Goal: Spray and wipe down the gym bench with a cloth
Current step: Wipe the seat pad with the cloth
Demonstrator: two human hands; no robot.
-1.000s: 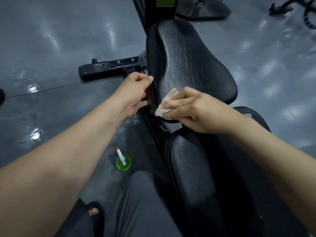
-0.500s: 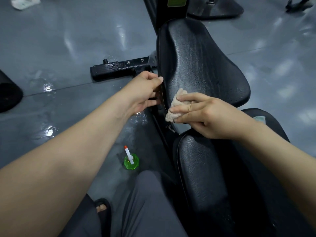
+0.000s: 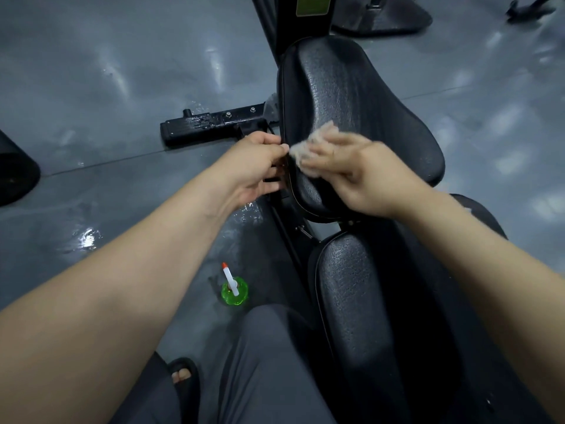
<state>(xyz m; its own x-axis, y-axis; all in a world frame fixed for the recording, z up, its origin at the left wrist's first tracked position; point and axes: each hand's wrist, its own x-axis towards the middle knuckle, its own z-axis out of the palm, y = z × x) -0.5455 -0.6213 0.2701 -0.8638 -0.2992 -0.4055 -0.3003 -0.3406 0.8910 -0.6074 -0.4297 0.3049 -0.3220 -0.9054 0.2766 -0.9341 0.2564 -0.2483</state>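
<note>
The gym bench has two black padded sections: a far back pad [image 3: 351, 96] and a near seat pad [image 3: 360, 316]. My left hand [image 3: 253, 166] grips the left edge of the far pad, fingers curled round its rim. My right hand [image 3: 354, 169] holds a crumpled pale cloth [image 3: 308, 142] and presses it on the far pad close to that left edge; hand and cloth are motion-blurred. A green spray bottle [image 3: 234, 290] with a white nozzle and red tip stands on the floor left of the bench.
The grey floor [image 3: 91, 87] is wet and shiny. A black metal foot bar [image 3: 211, 122] of the bench frame sticks out to the left. A dark object [image 3: 15, 169] sits at the left edge. My leg in grey trousers [image 3: 269, 368] and a sandalled foot [image 3: 183, 376] are below.
My right hand with the cloth has moved up the far pad along its left edge. My left hand keeps its grip on the rim. The camera shifted slightly.
</note>
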